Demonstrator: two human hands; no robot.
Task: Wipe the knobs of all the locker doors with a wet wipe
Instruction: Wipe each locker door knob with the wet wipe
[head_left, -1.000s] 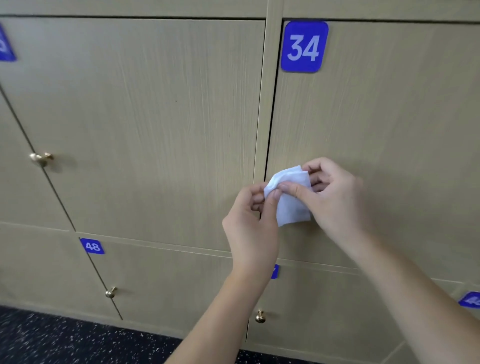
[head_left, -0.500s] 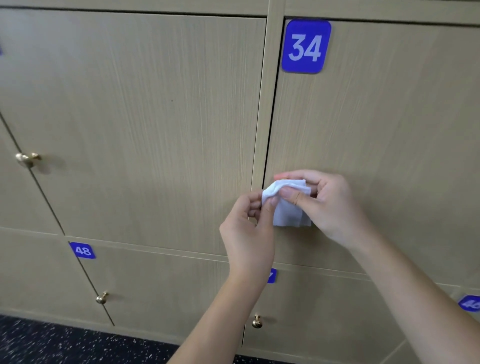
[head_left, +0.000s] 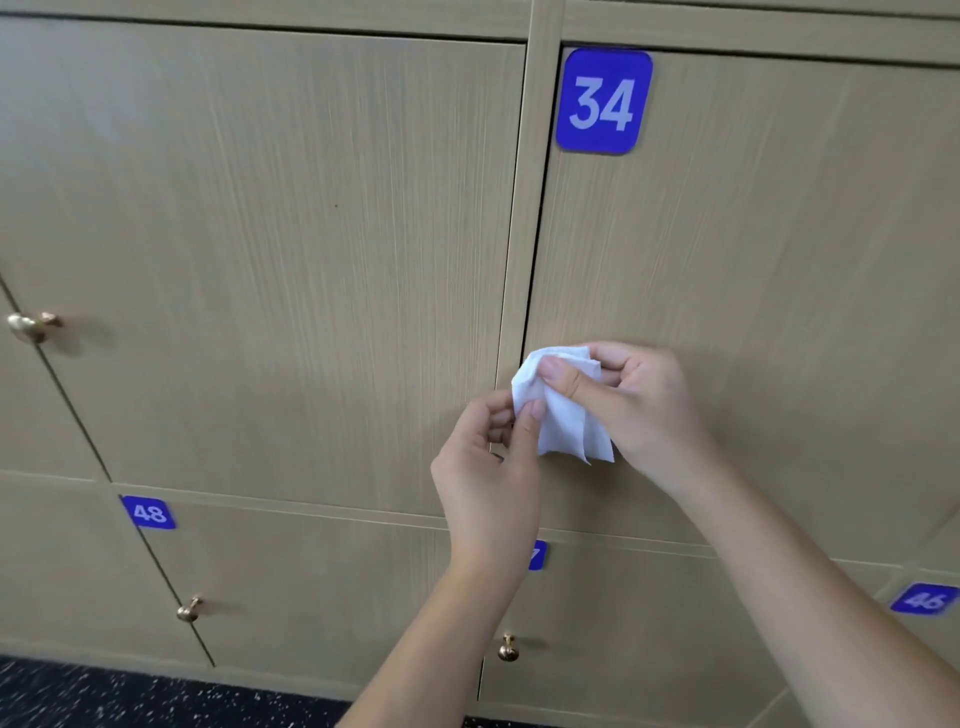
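Note:
A white wet wipe (head_left: 563, 415) is held in front of the left edge of locker door 34 (head_left: 753, 291). My right hand (head_left: 639, 402) pinches its upper part between thumb and fingers. My left hand (head_left: 493, 467) pinches its left edge from below. The knob of door 34 is hidden behind the wipe and hands. Brass knobs show on other doors: one at the far left (head_left: 32, 326), one at lower left (head_left: 188, 609), one at bottom centre (head_left: 508, 648).
The wall of beige wooden lockers carries blue number plates 34 (head_left: 602, 101), 48 (head_left: 149, 513) and 46 (head_left: 924, 599). Dark speckled floor (head_left: 104, 696) runs along the bottom.
The wipe has been bunched and shifted slightly in my fingers; both hands stay at the left edge of door 34. The view drifted a little to the right.

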